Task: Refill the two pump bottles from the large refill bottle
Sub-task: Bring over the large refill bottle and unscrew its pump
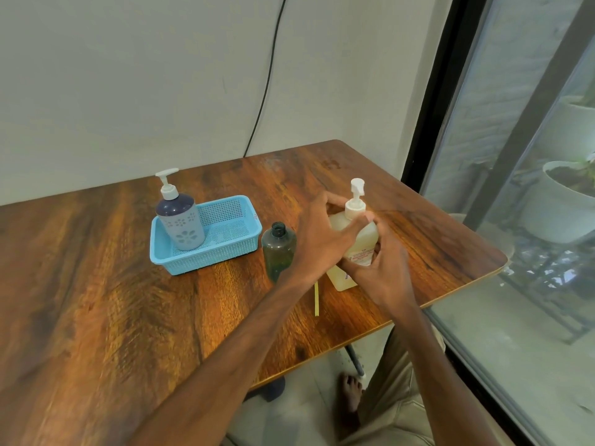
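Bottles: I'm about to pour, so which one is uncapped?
The dark green bottle beside the blue basket; the other two carry white pumps.

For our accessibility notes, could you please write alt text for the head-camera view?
The left hand and right hand grip a large yellowish bottle with a white pump, upright on a wooden table. Beside it stands an uncapped dark bottle; a purple pump bottle stands in a blue basket.
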A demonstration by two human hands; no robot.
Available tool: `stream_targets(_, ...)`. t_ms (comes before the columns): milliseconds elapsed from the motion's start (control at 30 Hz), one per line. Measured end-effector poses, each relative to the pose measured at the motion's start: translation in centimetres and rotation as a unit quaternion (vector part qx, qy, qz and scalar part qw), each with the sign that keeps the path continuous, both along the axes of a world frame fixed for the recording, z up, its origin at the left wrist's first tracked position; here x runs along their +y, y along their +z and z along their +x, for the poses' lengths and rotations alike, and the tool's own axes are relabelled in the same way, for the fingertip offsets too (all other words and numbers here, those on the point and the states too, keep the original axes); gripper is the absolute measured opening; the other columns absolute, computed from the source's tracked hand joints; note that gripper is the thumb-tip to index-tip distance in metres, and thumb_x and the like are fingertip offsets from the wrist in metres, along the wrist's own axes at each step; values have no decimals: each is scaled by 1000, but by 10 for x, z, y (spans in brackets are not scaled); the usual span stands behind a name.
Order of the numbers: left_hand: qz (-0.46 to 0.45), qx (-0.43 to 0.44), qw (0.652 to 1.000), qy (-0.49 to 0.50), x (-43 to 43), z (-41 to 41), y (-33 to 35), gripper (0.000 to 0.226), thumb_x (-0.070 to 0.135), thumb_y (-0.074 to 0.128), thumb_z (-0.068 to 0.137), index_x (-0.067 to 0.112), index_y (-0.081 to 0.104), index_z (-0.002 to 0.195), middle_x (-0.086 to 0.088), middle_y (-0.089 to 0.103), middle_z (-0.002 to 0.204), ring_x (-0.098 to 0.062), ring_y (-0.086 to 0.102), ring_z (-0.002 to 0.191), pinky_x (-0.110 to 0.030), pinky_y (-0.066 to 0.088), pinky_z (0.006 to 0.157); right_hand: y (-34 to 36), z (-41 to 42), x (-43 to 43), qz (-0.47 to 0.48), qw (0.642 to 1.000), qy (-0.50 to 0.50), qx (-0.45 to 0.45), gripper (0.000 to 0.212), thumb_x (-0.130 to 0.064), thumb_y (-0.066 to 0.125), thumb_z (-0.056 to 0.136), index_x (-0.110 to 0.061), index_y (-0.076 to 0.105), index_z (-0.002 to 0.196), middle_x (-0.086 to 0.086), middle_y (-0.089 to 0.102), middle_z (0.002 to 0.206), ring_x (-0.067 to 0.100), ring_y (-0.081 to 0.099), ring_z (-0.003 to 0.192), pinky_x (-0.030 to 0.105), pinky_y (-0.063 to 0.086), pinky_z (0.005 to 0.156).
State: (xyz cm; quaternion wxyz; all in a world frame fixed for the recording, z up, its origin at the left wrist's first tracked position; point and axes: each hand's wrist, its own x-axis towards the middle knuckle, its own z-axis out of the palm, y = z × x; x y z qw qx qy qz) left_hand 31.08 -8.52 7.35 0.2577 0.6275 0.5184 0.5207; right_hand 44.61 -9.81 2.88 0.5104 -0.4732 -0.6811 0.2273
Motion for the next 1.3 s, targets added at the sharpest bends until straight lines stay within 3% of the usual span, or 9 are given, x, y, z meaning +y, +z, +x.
stream_targets(200,0,2,998,62,18,17,1,57,61,90,70,16,61,88,4,65,82,-4,57,68,-20,47,61,0,0,-2,-24,1000,-4,3,80,-34,95,66,-27,49,131,-18,66,109,-3,66,97,12,54,73)
stream_targets(400,-22,12,999,23,20,24,-4,57,63,85,76,27,58,111,12,65,101,-3,66,90,-22,54,76,-1,1,-1,-26,999,14,18,76,-28,94,67,-24,52,130,-16,68,112,0,67,101,12,53,76)
stream_targets(533,-16,46,999,3,3,12,-22,67,70,78,78,34,55,129,17,61,118,-2,61,108,-25,54,89,9,10,-3,-48,998,42,0,82,-21,93,67,-33,49,135,-41,59,117,-15,57,111,3,45,84)
stream_targets(700,-13,101,995,-20,-3,-8,-31,77,60,83,79,35,51,143,25,52,123,4,51,109,-13,42,84,41,46,0,-135,979,150,25,68,8,78,79,-19,57,138,-13,66,132,3,62,123,32,53,105)
stream_targets(767,-14,108,994,-23,-1,-11,-29,79,57,86,77,33,52,144,26,51,120,8,53,101,-9,39,80,53,54,-1,-113,983,146,20,60,14,69,84,-18,62,134,-11,67,131,4,62,123,31,52,105)
stream_targets(900,-1,112,993,-26,0,-11,-25,74,54,89,74,31,59,138,27,57,111,22,54,91,-4,43,70,68,33,-5,-70,991,82,79,39,-16,81,86,-20,70,124,-10,75,117,6,71,107,26,59,91)
stream_targets(1033,-12,101,994,-32,-3,-10,-23,62,48,91,74,35,63,128,28,61,103,25,55,85,-5,44,69,66,-4,-3,-17,997,-47,64,46,-46,90,72,-25,73,109,-11,75,99,5,71,90,27,61,78)
stream_targets(1167,-2,95,995,-31,-4,-11,-23,62,44,92,75,27,66,129,24,66,110,20,62,93,-9,54,73,66,-8,2,4,996,-69,57,44,-41,91,72,-24,71,107,-14,73,97,2,70,89,22,60,77)
stream_targets(1300,4,100,994,-32,-4,-10,-24,70,49,90,77,27,61,137,16,68,123,6,64,100,-13,55,81,72,11,9,-58,995,48,69,45,-17,82,85,-21,62,125,-12,76,108,3,72,101,27,61,86)
